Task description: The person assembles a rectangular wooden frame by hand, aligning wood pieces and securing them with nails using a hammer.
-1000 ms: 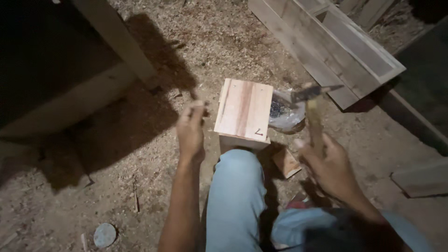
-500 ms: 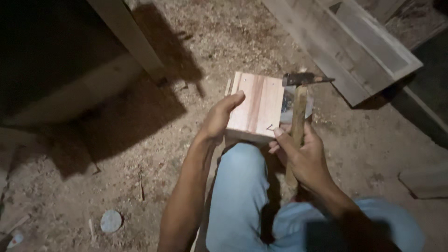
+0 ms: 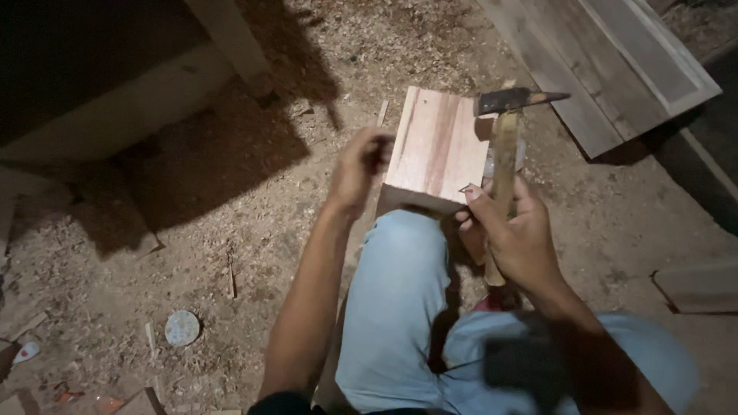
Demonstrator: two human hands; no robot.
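Observation:
A square wooden block with reddish grain rests against my knee, which is in light blue trousers. My left hand grips the block's left edge. My right hand is closed round the wooden handle of a hammer. The hammer's dark metal head sits just off the block's upper right corner. Under that corner a crumpled clear wrapper peeks out, mostly hidden.
The ground is covered with sawdust and wood chips. A long wooden frame lies at the upper right. A pale beam and a post stand at the upper left. A small round lid lies at the lower left. A plank end sits at the right.
My left hand came from hovering beside the block to gripping its left edge. The hammer swung in from the right, its head now at the block's upper right corner.

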